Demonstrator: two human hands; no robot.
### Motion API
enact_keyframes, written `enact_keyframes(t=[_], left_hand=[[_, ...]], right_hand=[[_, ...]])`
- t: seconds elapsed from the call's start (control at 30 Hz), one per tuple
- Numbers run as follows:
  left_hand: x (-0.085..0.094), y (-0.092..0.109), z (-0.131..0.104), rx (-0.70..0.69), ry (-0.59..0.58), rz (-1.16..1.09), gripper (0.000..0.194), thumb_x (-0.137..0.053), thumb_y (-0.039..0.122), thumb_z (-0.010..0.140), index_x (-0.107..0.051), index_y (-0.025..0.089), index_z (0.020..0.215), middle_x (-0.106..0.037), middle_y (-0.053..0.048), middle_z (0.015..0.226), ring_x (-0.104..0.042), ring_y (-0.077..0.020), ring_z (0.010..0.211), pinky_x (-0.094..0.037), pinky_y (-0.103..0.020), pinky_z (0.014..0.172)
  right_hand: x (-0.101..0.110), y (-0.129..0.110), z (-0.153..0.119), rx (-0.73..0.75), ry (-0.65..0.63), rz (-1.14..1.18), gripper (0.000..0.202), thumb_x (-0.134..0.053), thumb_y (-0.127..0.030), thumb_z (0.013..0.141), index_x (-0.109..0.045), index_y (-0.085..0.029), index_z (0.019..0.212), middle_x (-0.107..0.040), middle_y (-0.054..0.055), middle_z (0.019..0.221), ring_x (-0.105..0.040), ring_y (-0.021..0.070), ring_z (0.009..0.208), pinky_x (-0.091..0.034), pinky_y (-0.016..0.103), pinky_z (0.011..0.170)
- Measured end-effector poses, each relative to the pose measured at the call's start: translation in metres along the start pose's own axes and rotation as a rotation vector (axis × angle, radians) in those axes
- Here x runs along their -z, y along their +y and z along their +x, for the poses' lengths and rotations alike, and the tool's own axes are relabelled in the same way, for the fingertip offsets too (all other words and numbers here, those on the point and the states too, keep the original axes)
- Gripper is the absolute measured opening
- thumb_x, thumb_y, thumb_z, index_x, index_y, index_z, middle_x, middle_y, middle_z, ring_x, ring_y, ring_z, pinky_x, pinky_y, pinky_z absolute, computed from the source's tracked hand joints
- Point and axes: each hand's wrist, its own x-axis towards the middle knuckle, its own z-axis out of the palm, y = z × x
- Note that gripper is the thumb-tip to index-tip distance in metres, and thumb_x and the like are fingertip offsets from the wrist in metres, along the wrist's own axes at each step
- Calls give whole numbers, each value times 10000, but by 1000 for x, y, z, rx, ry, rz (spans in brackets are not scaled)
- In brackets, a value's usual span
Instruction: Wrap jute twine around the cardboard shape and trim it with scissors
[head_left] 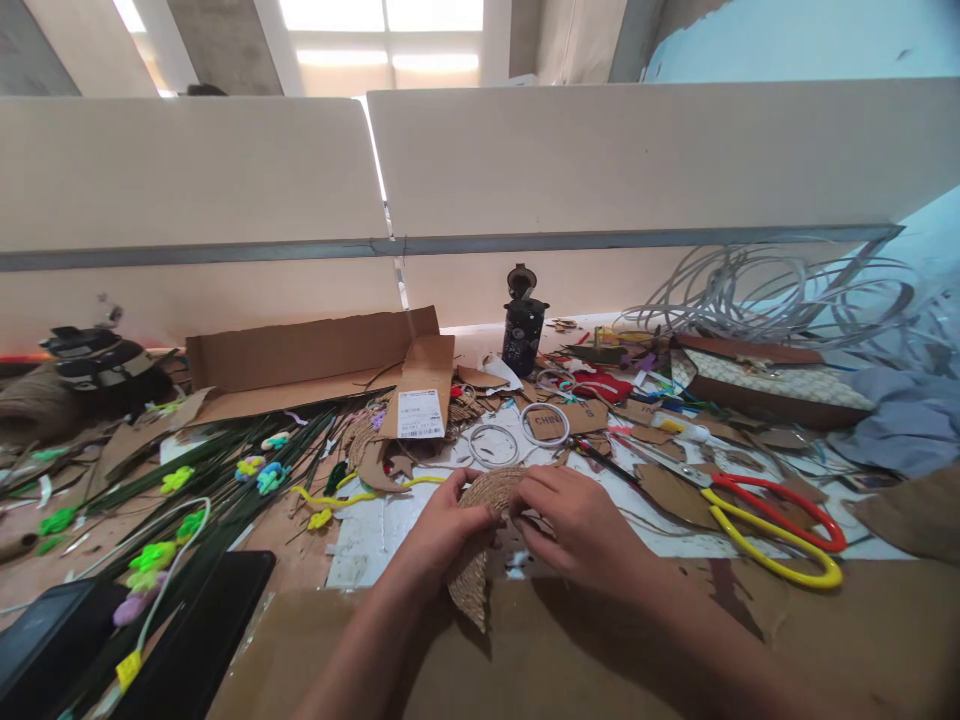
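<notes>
Both hands are at a curved, crescent-like piece wrapped in brown twine (471,588), its pointed end hanging down over the cardboard. My left hand (450,525) grips it from the left, thumb across its face. On the other side, my right hand (566,515) has its fingers bent and pinched at the upper right of the piece; what sits between the fingertips is hidden. Just beyond the hands lie two white rings (493,446). A bare cardboard crescent (373,468) rests to the left of them.
Scissors with red and yellow handles (776,520) lie at the right. An opened cardboard box (315,350) and a dark bottle (523,335) stand behind. Long green leaves (247,470) and fuzzy flowers cover the left side. A patterned bag (772,385) sits at the back right.
</notes>
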Motion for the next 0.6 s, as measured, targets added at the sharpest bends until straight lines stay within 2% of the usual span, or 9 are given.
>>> enact_keyframes(t=[0.2, 0.4, 0.6], left_hand=[[5, -7, 1, 10, -61, -9, 481, -649, 128, 659, -574, 211, 1127, -704, -5, 797, -633, -157, 609, -469, -234, 545], [4, -5, -1, 29, -44, -6, 452, -661, 150, 680, -597, 214, 1123, -708, -15, 817, -646, -170, 651, -493, -240, 568], [2, -3, 0, -49, -72, 15, 435, -752, 155, 635, -597, 186, 1040, -681, -2, 780, -602, -135, 597, -471, -220, 549]], right_hand=[[0, -1, 0, -79, -7, -1, 89, -579, -97, 851, -613, -179, 845, -635, 52, 844, -563, 208, 794, -358, 300, 700], [-1, -2, -1, -108, -15, -23, 90, -598, -97, 850, -601, -179, 813, -617, 42, 815, -541, 194, 759, -347, 294, 684], [-1, -2, 0, -98, -12, -43, 74, -612, -102, 842, -625, -173, 824, -635, 49, 830, -562, 200, 776, -343, 301, 686]])
